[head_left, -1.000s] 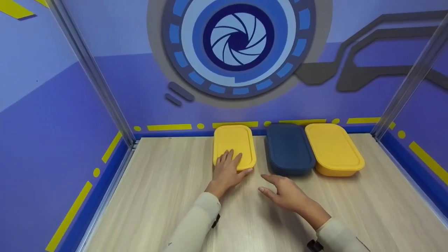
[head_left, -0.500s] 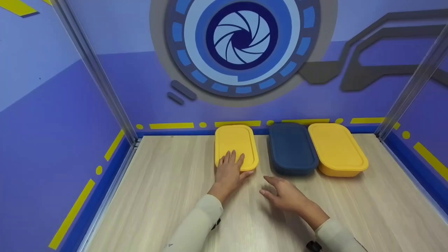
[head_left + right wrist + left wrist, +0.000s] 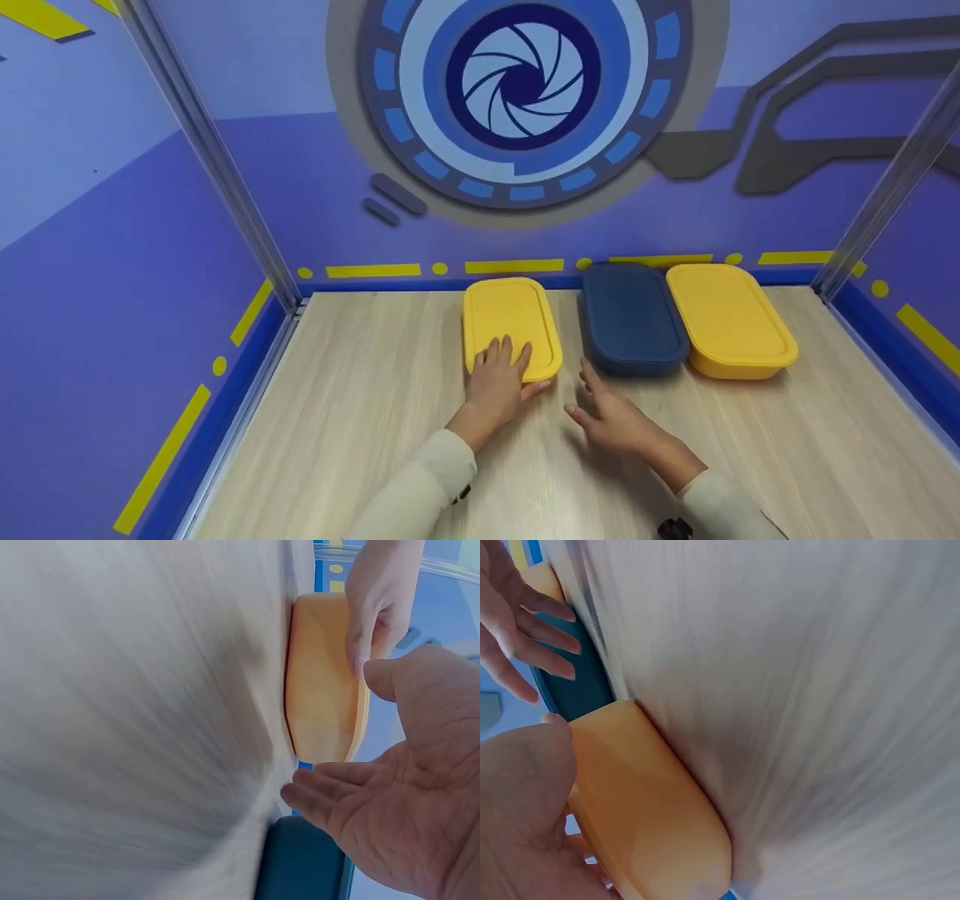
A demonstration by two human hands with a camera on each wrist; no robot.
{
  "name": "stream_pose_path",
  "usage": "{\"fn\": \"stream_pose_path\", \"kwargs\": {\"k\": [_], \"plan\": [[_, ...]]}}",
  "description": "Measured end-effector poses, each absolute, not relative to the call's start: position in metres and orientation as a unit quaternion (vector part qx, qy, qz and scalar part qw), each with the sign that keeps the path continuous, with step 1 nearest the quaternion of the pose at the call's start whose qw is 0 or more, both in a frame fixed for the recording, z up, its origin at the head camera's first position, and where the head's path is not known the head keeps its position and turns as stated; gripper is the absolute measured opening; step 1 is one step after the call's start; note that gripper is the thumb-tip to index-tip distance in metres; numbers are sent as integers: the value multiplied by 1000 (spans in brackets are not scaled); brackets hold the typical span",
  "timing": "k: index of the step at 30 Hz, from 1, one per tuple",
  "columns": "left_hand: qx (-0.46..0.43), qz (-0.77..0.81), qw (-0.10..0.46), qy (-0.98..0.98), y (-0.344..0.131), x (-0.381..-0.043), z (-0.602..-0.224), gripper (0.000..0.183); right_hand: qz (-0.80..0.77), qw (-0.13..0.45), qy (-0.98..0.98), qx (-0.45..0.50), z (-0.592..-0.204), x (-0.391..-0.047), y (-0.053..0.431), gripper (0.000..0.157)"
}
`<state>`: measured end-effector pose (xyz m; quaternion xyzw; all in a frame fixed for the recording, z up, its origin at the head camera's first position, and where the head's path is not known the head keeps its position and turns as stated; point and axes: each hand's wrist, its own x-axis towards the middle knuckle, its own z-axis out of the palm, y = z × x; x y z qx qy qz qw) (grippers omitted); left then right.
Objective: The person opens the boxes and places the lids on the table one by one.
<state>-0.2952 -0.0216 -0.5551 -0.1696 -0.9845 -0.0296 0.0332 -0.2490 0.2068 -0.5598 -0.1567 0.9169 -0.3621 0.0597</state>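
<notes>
To the left, a broad stretch of pale wood-grain tabletop point(image 3: 360, 375) runs to the purple-blue side wall point(image 3: 150, 300), the widest room for moving. Next stands a yellow, rounded-rectangular, plastic-looking lidded box point(image 3: 514, 319), flat on the wood, its far end close to the patterned purple rear wall point(image 3: 382, 251), with bare tabletop before it. The left hand point(image 3: 495, 390) lies on its near end, 4 fingers straight across the lid and the thumb along the near edge, not wrapped around it. Held at 1 end by touch alone, the box could slip or swing askew; a loose lid might shift.

A narrow gap follows. In front of it the right hand point(image 3: 616, 420) holds nothing, fingers extended, thumb apart. Reaching into that gap, it could nudge the navy, rounded-rectangular, plastic-looking lidded box point(image 3: 634, 315). That one's right edge sits tight against a second yellow lidded box point(image 3: 731, 315), so a bump could push both. Some tabletop remains before the right side wall point(image 3: 919, 300).
</notes>
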Motion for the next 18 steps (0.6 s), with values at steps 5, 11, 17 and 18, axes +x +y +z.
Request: {"fn": "stream_pose_path", "kwargs": {"k": [5, 11, 17, 18], "plan": [[-181, -34, 29, -982, -23, -280, -555, 79, -424, 113, 884, -158, -563, -254, 209, 90], [-208, -24, 32, -977, -20, -259, -551, 78, -445, 127, 868, -182, -565, -257, 213, 93], [-248, -13, 48, -967, -21, -245, -552, 79, -411, 141, 879, -196, -571, -257, 214, 105], [-251, -13, 53, -966, -22, -244, -552, 79, -405, 147, 881, -197, -572, -257, 214, 105]]}}
